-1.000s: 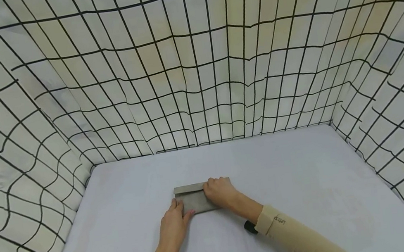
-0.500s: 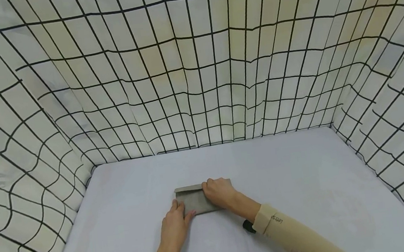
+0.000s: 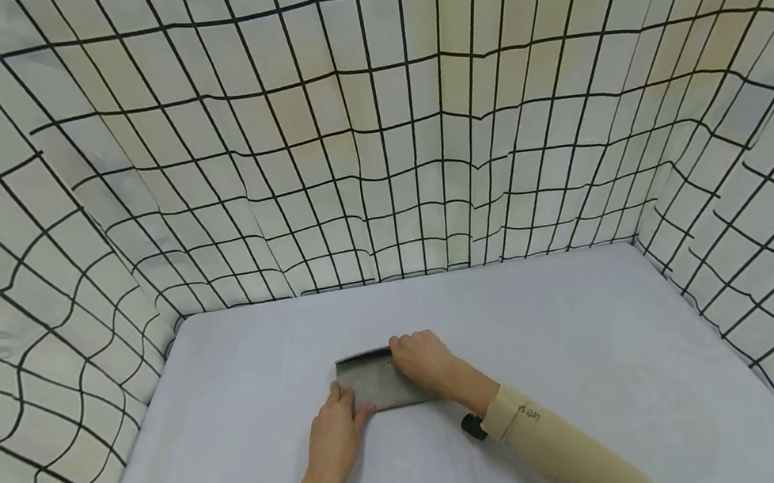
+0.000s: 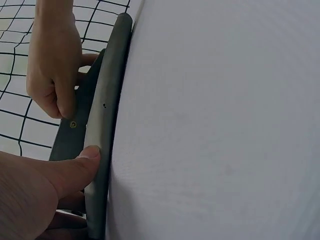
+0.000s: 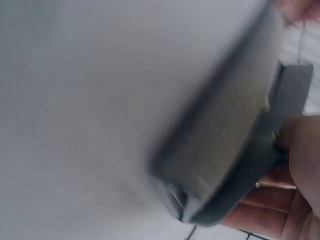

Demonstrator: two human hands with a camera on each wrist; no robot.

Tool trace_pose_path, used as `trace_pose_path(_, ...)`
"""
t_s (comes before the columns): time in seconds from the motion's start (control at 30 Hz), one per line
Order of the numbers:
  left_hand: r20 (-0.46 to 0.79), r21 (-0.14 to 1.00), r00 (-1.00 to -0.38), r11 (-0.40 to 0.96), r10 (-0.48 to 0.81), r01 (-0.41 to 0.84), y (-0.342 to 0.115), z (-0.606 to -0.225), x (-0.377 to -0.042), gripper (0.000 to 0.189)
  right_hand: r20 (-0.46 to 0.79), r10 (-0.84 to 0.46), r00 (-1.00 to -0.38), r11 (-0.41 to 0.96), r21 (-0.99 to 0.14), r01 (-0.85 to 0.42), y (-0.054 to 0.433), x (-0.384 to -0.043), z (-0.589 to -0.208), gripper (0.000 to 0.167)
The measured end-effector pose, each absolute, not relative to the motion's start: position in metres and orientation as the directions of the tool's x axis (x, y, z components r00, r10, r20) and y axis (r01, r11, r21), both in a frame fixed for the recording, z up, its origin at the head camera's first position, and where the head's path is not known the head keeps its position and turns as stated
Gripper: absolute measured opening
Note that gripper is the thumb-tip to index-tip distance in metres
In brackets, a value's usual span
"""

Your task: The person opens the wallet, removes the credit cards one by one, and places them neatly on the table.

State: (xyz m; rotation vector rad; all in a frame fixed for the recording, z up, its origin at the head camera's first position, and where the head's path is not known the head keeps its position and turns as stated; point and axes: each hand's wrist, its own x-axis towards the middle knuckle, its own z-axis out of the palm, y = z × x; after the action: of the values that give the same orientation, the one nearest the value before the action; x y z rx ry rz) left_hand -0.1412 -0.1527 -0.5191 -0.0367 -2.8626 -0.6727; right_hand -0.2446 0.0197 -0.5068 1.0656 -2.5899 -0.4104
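Note:
A grey pouch (image 3: 374,384) with a flap along its far side stands on the white table in the head view. My left hand (image 3: 333,436) grips its left end, the thumb on the near face and the fingers behind, as the left wrist view shows. My right hand (image 3: 426,361) pinches the raised flap (image 4: 76,142) towards its right end. On the dark inside of that flap sits a small brass-coloured snap (image 4: 73,124). The flap stands apart from the pouch body (image 4: 104,112). In the blurred right wrist view, fingers of the right hand (image 5: 305,165) reach behind the flap.
A white-covered table (image 3: 546,319) spreads around the pouch. White walls with a black grid (image 3: 386,170) rise at its back and sides. Black wrist devices show under both arms, such as the right one (image 3: 474,426).
The right hand has moved slightly up and away, lifting the flap. Its pale strip, folded over the pouch earlier, now stands up with a dark gap beneath. The left hand stays put.

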Motion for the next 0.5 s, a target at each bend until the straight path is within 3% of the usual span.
trace_pose_path(0.1,0.195,0.443,-0.981,0.893,-0.017,0.073,-0.152,-0.52,-0.141,0.051,0.172,-0.688,-0.705,0.715,0.329,-0.617,0.021,-0.25,-0.502,0.02)
trace_pose_path(0.5,0.202,0.442,-0.979,0.895,-0.031,0.063,-0.154,-0.52,-0.14,0.05,0.149,-0.67,-0.727,0.734,0.279,-0.619,0.022,-0.257,-0.498,0.015)
